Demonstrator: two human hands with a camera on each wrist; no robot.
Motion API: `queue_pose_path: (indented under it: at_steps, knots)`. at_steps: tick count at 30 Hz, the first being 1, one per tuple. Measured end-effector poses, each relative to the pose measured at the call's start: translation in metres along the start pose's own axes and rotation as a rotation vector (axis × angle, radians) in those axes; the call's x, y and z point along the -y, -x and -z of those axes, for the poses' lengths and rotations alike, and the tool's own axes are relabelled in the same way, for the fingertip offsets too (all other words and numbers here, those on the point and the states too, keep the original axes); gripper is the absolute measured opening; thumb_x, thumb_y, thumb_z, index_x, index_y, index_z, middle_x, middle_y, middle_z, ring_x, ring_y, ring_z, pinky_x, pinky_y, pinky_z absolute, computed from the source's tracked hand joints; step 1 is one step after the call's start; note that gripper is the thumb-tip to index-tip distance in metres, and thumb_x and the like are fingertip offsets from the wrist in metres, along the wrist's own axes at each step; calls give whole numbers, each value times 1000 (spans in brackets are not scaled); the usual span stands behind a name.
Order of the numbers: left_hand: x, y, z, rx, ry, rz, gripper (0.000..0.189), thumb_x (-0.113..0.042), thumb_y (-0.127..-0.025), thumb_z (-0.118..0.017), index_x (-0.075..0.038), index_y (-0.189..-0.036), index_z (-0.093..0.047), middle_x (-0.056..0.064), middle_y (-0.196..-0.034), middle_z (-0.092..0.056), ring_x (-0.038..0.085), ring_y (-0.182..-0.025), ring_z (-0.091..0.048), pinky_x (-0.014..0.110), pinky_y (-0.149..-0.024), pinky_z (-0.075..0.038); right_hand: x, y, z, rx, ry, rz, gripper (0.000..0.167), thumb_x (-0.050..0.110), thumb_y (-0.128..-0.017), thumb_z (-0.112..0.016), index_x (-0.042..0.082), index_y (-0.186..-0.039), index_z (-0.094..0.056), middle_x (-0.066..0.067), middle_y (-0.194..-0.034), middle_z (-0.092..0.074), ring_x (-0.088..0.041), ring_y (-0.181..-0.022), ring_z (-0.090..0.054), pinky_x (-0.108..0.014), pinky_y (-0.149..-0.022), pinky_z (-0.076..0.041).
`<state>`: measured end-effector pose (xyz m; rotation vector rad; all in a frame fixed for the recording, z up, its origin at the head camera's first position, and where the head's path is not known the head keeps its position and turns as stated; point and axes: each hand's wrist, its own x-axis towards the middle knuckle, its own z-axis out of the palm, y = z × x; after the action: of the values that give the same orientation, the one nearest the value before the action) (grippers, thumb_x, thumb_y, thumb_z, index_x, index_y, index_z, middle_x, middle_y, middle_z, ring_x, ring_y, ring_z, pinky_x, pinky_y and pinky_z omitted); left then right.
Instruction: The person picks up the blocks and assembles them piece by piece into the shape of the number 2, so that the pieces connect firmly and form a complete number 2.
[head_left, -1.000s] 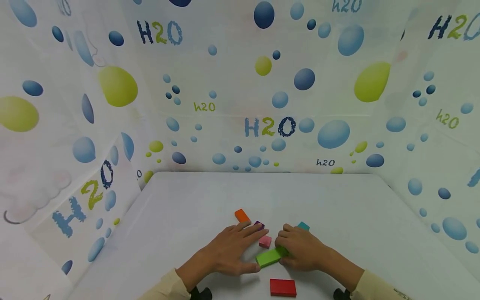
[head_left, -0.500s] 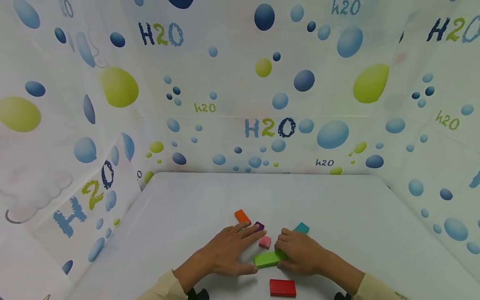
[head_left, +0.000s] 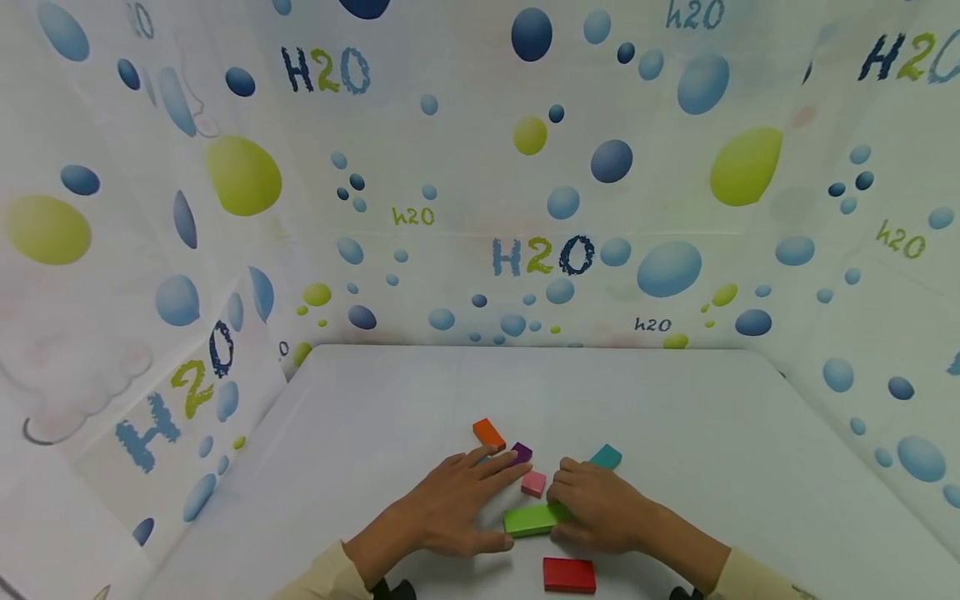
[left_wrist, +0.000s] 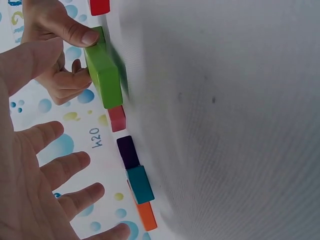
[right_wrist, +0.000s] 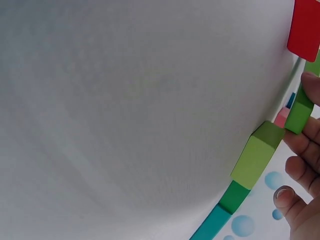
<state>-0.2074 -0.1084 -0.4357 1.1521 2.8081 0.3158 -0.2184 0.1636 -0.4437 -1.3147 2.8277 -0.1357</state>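
My right hand (head_left: 596,504) pinches a small green block (right_wrist: 300,111) between thumb and finger. Against that block lies a long lime-green block (head_left: 527,522), seen end-on in the left wrist view. My left hand (head_left: 457,504) is spread, palm down; its thumb tip is close to the lime block's left end. In the left wrist view its straight fingers hold nothing. A pink block (head_left: 533,484) lies between the hands. Near the left fingertips are a purple block (head_left: 521,452), an orange block (head_left: 489,434) and a teal block (left_wrist: 140,184), mostly covered in the head view.
A red block (head_left: 569,575) lies closest to me. Beyond my right hand is another teal block (head_left: 606,457). The right wrist view also shows a second lime block (right_wrist: 255,157) and a green block (right_wrist: 234,197) in front of it. A white table (head_left: 375,392) meets a patterned backdrop.
The long lime-green block has shifted slightly left and turned to lie more level across the view. My right hand has turned a little with it; the left hand has barely moved.
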Motion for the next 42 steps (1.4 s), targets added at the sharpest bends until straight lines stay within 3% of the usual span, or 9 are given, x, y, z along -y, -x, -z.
queue_pose_path:
  at_steps: [6,22,42]
  knots:
    - [-1,1,-1,13,9,1,85,-71,-88,-53,-44,-161,-19,-9,-167,-26,29,-152,-26,63,-114,-32,2,2,0,-15,-19,18,33,48,-88,-74,22,-107,-68,14,-91,-57,-3,-90,-45,-21,-79,-48]
    - [-4,9,-3,36,46,-3,87,-70,-88,-55,-41,-162,-19,-9,-166,-27,29,-153,-23,64,-115,-30,12,3,0,-19,-90,40,30,49,-92,-70,22,-106,-67,17,-91,-56,-1,-89,-46,-19,-79,-48]
    - [-3,17,-5,17,18,-39,84,-71,-90,-53,-39,-161,-22,-5,-165,-31,33,-151,-28,64,-112,-34,25,2,-2,-52,-123,89,33,52,-95,-65,20,-106,-69,17,-89,-55,-1,-85,-43,-16,-75,-44]
